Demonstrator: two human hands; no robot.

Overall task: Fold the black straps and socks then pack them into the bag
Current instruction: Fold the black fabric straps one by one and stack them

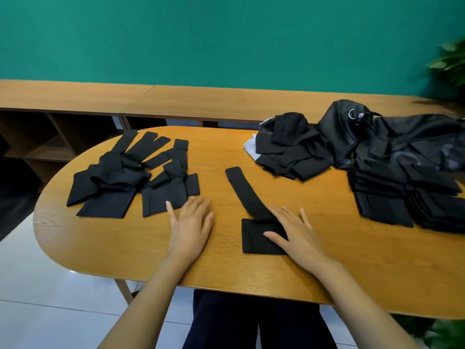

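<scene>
Two hands: both lie flat, palms down, fingers straight and spread; neither grips anything.
Right hand (294, 230): presses on the near end of the black strap (247, 195), the thumb lying across the strap's wide square end, the other fingers pointing away from the person.
Left hand (190, 222): rests on bare wood just left of the strap and apart from it, its little finger reaching the edge of the nearest piece of the loose pile.
Strap: stretched out flat and unfolded, running from the right hand diagonally away and to the left.
Loose pile (125, 180): black straps fanned and overlapping, well left of the strap.
Heap of black cloth (292, 152): beyond and right of the strap, over a pale grey piece; I cannot tell whether these are socks.
Bag (352, 137): black, slumped, with a metal ring near its top, farther right of the strap than the heap.
Folded stack (392, 197): neat black layers, right of the strap, below the bag.
Table (226, 273): oval, light wood, carrying the strap and all the piles.
Bench (176, 99): long wooden shelf unit beyond the strap.
Wall (201, 39): plain green, behind the bench.
Plant (450, 64): green leaves, far right of the strap.
Floor (37, 285): pale glossy tiles, left of and below the strap.
</scene>
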